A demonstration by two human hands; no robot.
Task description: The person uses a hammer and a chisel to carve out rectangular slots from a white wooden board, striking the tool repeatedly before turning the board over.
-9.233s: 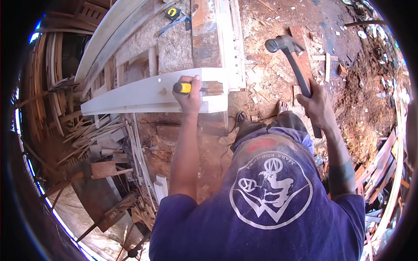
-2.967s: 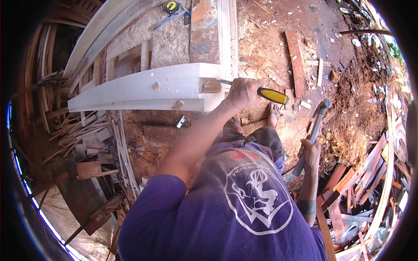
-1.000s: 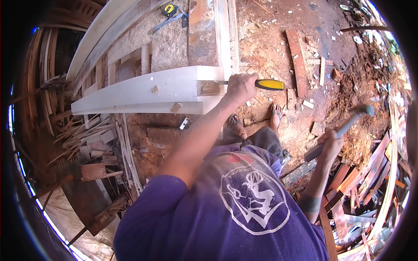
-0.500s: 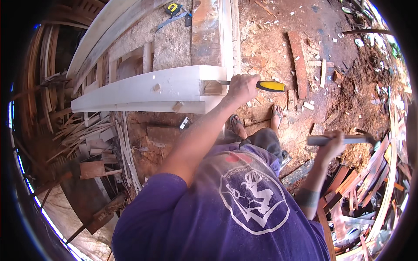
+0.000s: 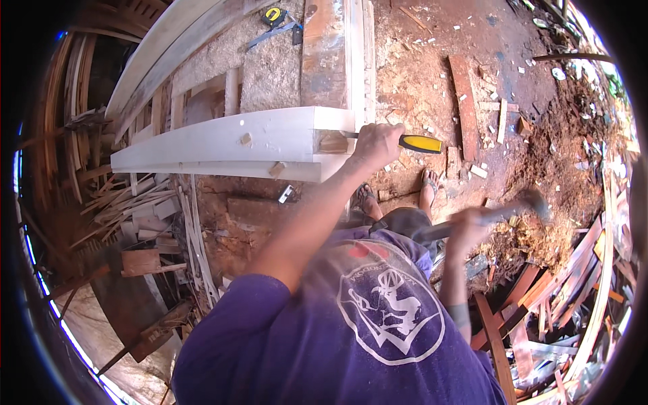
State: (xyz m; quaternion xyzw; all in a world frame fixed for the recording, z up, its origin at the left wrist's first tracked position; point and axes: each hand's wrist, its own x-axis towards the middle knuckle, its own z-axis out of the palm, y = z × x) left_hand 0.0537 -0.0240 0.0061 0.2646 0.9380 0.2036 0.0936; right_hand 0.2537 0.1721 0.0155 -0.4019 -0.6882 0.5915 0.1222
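Note:
My left hand is closed around a chisel with a yellow and black handle, held almost level. The chisel's blade points left into a notch at the right end of a pale planed wooden beam. Inside that notch sits a rough block of wood. My right hand grips the handle of a hammer, which is smeared by motion, to the right of my body and apart from the chisel. Two small wood chips lie on the beam.
A yellow and black tape measure and a blue-grey square lie on the work surface at the back. Scrap wood is heaped at left, with more offcuts at lower right. A reddish board lies on the chip-strewn ground.
My right hand has swung the hammer leftward and a little upward, closer to the chisel. My left hand keeps its hold on the chisel at the notch.

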